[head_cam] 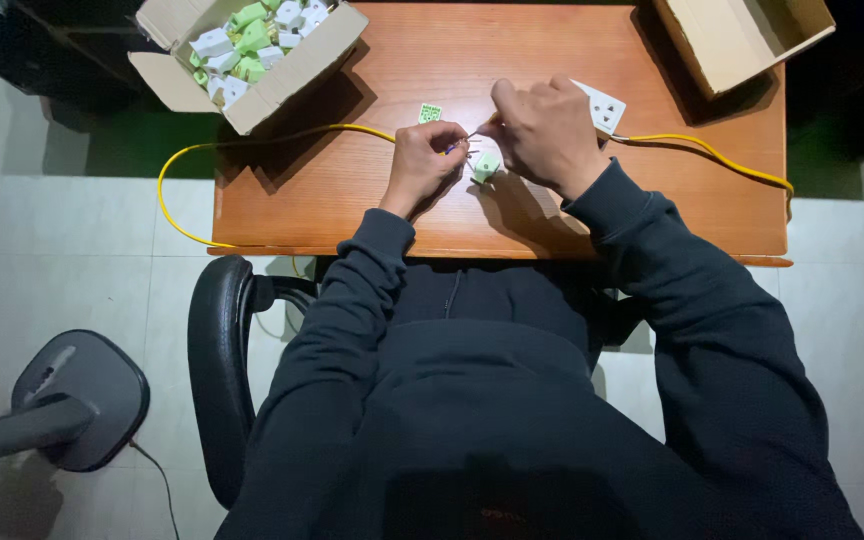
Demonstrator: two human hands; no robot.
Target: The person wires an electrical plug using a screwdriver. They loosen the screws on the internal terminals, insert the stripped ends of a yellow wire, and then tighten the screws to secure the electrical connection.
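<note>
Two hands working a yellow cable's stripped wire ends over a wooden desk.

The left hand (424, 160) is curled around the yellow cable (252, 142); the right hand (542, 130) pinches the wire tips, a pale green plug (486, 166) just below. A white socket (602, 106) lies at the right hand's 2 o'clock, and an open box of plugs (252, 45) at 10 o'clock on the desk (372, 210).

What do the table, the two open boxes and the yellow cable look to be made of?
Table: wood or wood veneer, by its orange-brown grain and slight sheen. Boxes, one with plugs and one at right: plain matte cardboard with folded flaps. Yellow cable: probably plastic-sheathed; it is smooth and bends loosely.
</note>
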